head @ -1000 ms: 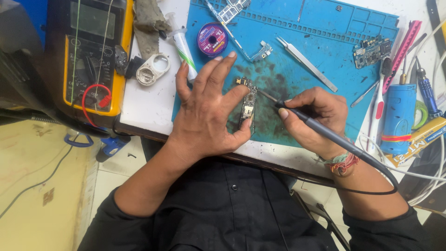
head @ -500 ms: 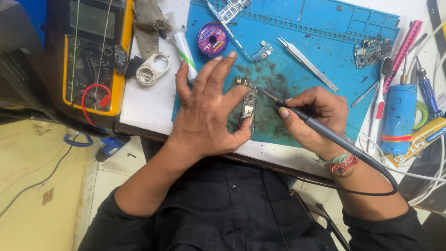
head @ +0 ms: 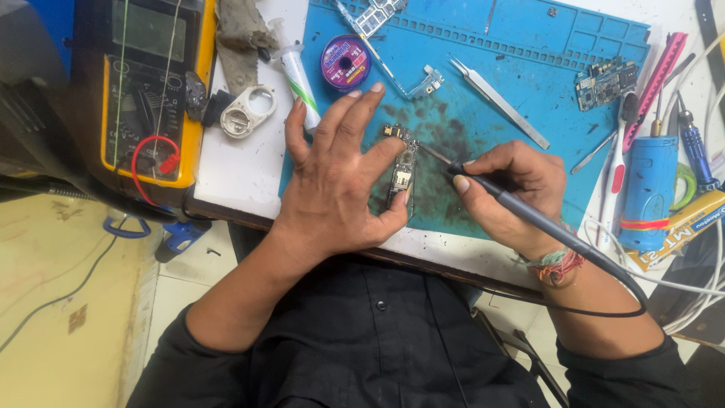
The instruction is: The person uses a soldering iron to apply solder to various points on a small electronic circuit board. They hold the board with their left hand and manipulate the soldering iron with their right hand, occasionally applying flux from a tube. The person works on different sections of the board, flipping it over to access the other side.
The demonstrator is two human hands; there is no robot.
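Note:
A small narrow circuit board lies on the stained blue work mat. My left hand rests flat on the mat and pins the board between thumb and index finger. My right hand grips a dark soldering iron like a pen. The iron's tip touches the board's upper right edge. Its black cable runs back past my right wrist, which wears a thread bracelet.
A yellow multimeter stands at the left. Tweezers, a purple wire spool, a second small board, a white tube, a blue cylinder and several hand tools lie around the mat.

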